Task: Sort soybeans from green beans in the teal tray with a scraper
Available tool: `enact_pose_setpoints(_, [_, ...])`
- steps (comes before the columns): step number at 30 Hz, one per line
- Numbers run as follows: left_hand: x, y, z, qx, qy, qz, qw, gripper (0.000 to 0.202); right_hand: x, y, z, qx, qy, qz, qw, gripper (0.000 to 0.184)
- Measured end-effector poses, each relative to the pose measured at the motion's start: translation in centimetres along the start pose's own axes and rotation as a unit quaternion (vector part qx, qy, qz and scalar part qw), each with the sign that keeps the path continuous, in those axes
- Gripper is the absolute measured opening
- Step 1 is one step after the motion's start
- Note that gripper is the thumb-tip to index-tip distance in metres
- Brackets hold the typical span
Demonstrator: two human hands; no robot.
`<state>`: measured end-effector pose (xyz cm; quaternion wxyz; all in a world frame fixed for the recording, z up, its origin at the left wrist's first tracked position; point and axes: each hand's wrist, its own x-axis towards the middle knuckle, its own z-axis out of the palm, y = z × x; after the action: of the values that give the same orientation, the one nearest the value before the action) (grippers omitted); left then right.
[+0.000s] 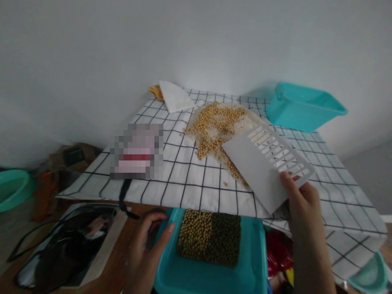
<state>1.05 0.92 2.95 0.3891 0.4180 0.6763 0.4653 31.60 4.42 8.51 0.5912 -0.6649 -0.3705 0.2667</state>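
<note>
My right hand (301, 204) grips a white slotted plastic scraper (263, 165) by its near corner, holding it tilted over the edge of a pile of soybeans mixed with rice (219, 124) on the checked tablecloth (183, 179). My left hand (147, 245) clasps the left rim of a teal tray (251, 261) held below the table's front edge. Yellow soybeans and green beans (210, 237) lie in that tray, partly in shadow.
A teal tub (301, 108) stands at the table's far right. A white paper piece (174, 96) lies at the far edge. A pixelated box (136, 151) sits on the left of the cloth. A black cord (125, 200), a dark bag (67, 241) and a green basin (12, 188) lie lower left.
</note>
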Motion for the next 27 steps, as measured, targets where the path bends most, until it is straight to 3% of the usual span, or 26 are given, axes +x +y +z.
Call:
enact_pose_setpoints(6, [0.4, -0.9, -0.8, 0.039, -0.032, 0.0, 0.999, 0.029, 0.4, 0.8, -0.1, 0.043, 0.041, -0.029, 0.998, 0.035])
enact_pose_setpoints(15, [0.5, -0.6, -0.8, 0.06, -0.031, 0.018, 0.998, 0.027, 0.2, 0.9, -0.4, -0.003, -0.013, -0.014, 1.0, 0.036])
enact_pose_setpoints(27, [0.4, 0.0, -0.7, 0.054, -0.025, 0.016, 0.998, 0.023, -0.3, -0.4, -0.3, -0.019, -0.04, 0.015, 0.999, 0.038])
